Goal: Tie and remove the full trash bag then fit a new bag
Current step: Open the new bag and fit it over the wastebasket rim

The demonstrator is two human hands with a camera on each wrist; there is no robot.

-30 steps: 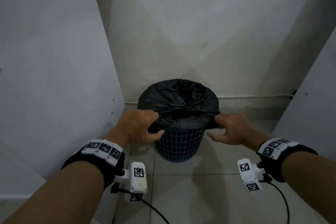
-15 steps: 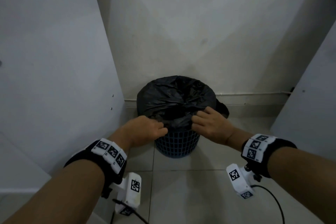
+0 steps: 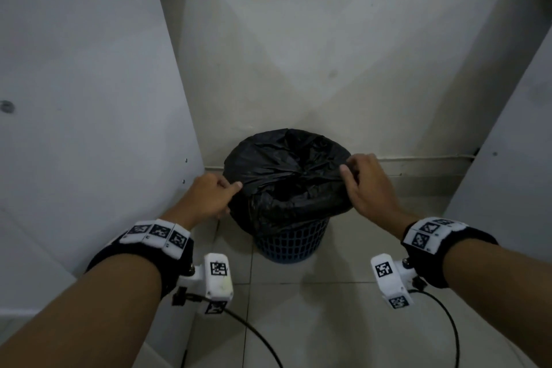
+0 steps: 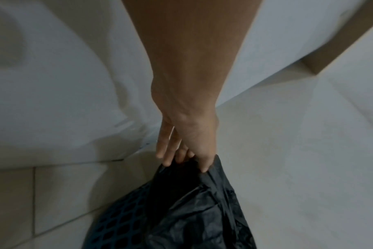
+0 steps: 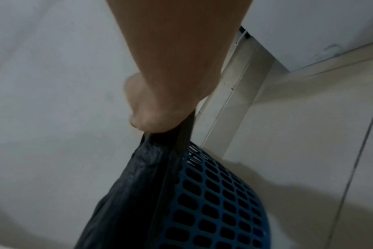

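- The left hand point(image 3: 206, 196) is clamped on the left edge of the black trash bag point(image 3: 286, 170); the left wrist view shows thumb and fingers point(image 4: 204, 161) pinching a gathered fold of plastic.
- The right hand point(image 3: 369, 185) is likewise closed on the bag's right edge, the film bunched into a taut strip under its curled fingers point(image 5: 147, 123).
- The bag sits in a blue mesh bin point(image 3: 291, 243) on the tiled floor point(image 3: 298, 323), close to the back wall point(image 3: 298, 54) and between a white panel point(image 3: 89, 84) on the left and another on the right.
- The plastic is stretched across the top between the two hands, and the near lip still hangs over the bin's front rim; the task appears to be at its start, with the mouth being gathered for tying.
- To do this step well, the person would likely lift both pinched edges clear of the rim before drawing them together, so the film does not catch on the mesh.
- Each hand should hold a thick gather rather than a single layer; thin film under tension may tear.
- Enough slack should be pulled up to leave two tails for a knot over the middle.
- Whether the far lip is free of the back rim cannot be told from these views, so it deserves a check before the lift.
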